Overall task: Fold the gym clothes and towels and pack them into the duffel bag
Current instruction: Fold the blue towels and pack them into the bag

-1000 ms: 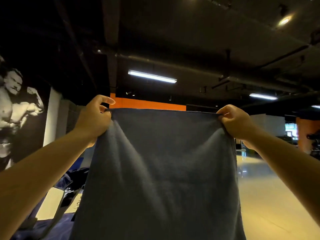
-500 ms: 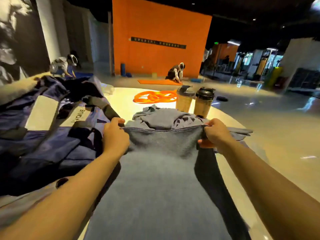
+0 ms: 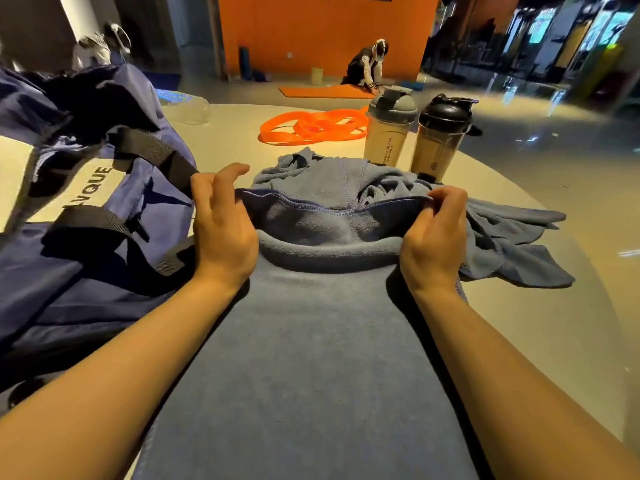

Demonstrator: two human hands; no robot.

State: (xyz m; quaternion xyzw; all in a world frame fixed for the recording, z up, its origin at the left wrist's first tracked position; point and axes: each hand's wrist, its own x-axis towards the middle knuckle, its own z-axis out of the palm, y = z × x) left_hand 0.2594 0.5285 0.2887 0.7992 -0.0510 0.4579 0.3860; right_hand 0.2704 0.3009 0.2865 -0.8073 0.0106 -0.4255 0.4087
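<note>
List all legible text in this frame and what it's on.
"VQUE": pale patch on the navy duffel bag; the start is hidden by a strap.
"MAGIC BLACK DIAMOND": side of the grey-lidded shaker bottle, read sideways, small.
Black-lidded shaker bottle: small mark, unreadable.
Plastic bottle: blue print, blurred.
</note>
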